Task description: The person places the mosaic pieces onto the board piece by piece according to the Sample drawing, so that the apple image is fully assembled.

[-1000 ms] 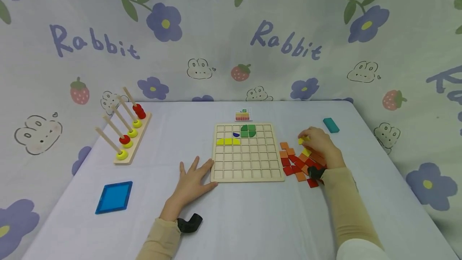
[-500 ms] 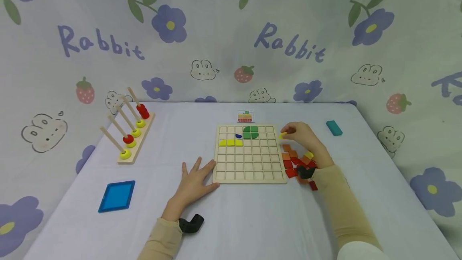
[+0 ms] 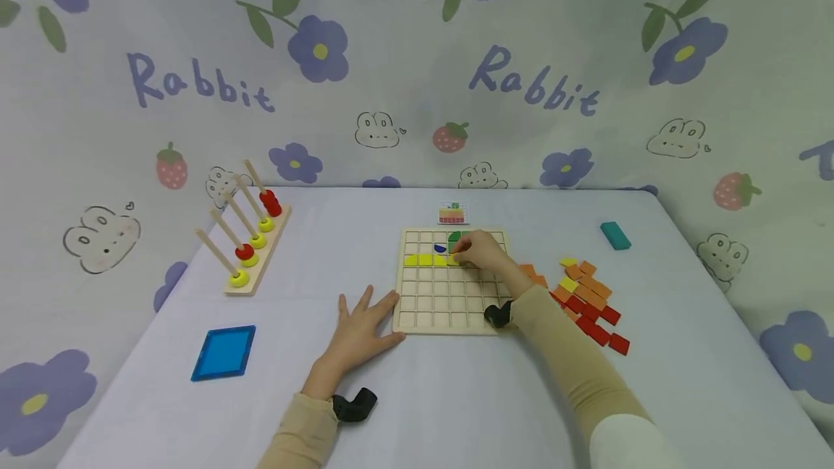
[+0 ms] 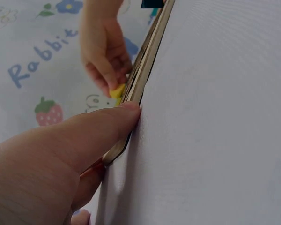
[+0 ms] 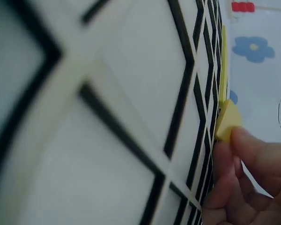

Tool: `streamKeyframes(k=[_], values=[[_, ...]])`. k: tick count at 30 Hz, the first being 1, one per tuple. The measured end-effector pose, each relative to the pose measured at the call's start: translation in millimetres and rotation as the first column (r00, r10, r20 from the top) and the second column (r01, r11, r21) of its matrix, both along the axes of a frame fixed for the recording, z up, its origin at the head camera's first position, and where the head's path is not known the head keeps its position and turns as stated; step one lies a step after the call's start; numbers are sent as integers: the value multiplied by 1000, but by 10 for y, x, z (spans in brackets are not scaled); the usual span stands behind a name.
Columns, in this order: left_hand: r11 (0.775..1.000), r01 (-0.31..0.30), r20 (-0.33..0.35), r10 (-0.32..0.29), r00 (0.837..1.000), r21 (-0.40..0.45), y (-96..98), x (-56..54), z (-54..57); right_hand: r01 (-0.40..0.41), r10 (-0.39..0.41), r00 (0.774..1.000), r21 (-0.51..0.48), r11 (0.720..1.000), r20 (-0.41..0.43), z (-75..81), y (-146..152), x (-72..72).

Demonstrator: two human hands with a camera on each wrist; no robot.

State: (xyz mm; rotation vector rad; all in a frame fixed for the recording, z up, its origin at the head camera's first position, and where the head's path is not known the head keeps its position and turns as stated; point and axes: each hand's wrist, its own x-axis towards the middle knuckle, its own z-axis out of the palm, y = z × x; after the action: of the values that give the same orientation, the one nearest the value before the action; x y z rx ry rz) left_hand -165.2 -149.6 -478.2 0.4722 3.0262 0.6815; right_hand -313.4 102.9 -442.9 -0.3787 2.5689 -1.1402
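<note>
A square wooden grid board (image 3: 420, 302) lies mid-table. My left hand (image 3: 357, 335) spreads its fingers at the board's left edge; in the left wrist view the thumb (image 4: 98, 129) presses on that edge. Over the upper part of the board, my right hand (image 3: 483, 250) pinches a yellow tile (image 5: 228, 121) between thumb and fingers, at the right end of a row of yellow tiles (image 3: 426, 260). Above this row sit a dark blue half-round piece (image 3: 440, 248) and green pieces (image 3: 455, 237), partly hidden by the right hand.
Loose red and orange tiles (image 3: 593, 310), with a few yellow ones, lie right of the board. A printed pattern card (image 3: 453, 216) is behind it. Around stand a peg stand with beads (image 3: 260, 259), a blue square tray (image 3: 224, 353) and a teal block (image 3: 615, 235).
My right hand has picked a yellow tile from the loose pile and carried it left onto the board. The left hand stays at the board's edge. The head view has shifted slightly.
</note>
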Motion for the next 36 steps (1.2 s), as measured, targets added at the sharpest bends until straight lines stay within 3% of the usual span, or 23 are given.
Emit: streamKeyframes(k=[6, 14, 22, 25, 28, 36], values=[[1000, -7, -8, 7, 1000, -6, 14, -13, -23, -2, 12, 997, 133, 991, -80, -12, -24, -10], [1000, -2, -15, 1, 1000, -16, 9, -6, -10, -25, 59, 990, 256, 966, -127, -13, -49, -5], [1000, -2, -15, 2, 1000, -11, 31, -4, -5, -59, 105, 981, 267, 962, -161, 39, 21, 31], [1000, 9, -12, -9, 1000, -12, 63, -25, -20, -36, 61, 989, 180, 983, -136, 130, 215, 81], [1000, 19, -16, -20, 1000, -15, 79, -44, -38, 40, -27, 991, 96, 995, -135, 232, 496, 133], [1000, -4, -31, 4, 1000, -10, 32, -41, -48, 240, -221, 957, 85, 967, -186, 311, 1314, 205]])
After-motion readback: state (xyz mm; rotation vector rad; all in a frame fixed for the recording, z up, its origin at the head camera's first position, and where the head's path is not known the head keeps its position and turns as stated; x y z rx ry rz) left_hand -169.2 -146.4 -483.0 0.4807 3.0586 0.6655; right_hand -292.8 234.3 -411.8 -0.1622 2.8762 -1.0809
